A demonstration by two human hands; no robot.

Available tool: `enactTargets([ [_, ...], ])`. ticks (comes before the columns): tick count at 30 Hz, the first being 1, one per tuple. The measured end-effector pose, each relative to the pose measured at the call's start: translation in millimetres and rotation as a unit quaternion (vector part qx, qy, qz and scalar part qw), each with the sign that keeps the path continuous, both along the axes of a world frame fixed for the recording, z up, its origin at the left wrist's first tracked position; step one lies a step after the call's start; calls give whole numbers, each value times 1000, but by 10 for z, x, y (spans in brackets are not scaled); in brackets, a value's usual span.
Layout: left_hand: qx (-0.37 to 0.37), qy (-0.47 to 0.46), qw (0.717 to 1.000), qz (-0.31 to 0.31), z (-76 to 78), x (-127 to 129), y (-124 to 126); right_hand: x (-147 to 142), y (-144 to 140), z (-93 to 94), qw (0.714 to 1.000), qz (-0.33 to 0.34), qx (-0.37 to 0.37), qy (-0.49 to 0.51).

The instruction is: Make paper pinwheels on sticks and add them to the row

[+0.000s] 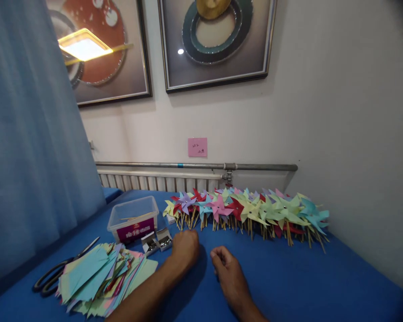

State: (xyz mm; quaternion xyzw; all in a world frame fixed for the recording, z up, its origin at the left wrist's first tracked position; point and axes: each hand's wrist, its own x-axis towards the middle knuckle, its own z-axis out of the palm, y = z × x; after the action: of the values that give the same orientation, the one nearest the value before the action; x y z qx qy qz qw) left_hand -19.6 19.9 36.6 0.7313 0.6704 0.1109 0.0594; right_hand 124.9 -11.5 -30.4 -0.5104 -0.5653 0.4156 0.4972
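My left hand [185,247] is closed over the blue cloth, its back turned to me, and it hides whatever its fingers may hold. Beside it stand two small open boxes [157,241] of shiny metal pins. My right hand [229,273] has its fingers curled and the thumb against them; anything inside is too small or hidden to make out. The two hands are apart. Just beyond them a long row of paper pinwheels [251,210] in several colours rests on thin wooden sticks.
A clear plastic tub [133,223] with a few thin sticks stands behind the pin boxes. At the left lie a fanned pile of coloured paper sheets [87,273] and black-handled scissors [55,273]. A blue curtain [30,134] hangs at the left; a radiator [161,181] runs behind the table.
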Motion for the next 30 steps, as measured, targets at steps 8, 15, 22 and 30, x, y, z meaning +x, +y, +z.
enactTargets([
  [8,134,100,974,-156,-685,22,-709,15,3,39,993,-37,85,-71],
  [15,240,67,960,-129,-783,-61,-723,-42,-89,19,979,-42,139,-147],
  [22,203,85,966,-137,-683,-89,-744,-137,-156,26,937,-15,149,-315],
  [30,258,65,958,-107,-815,-363,-1170,-46,-689,37,890,6,195,-413],
])
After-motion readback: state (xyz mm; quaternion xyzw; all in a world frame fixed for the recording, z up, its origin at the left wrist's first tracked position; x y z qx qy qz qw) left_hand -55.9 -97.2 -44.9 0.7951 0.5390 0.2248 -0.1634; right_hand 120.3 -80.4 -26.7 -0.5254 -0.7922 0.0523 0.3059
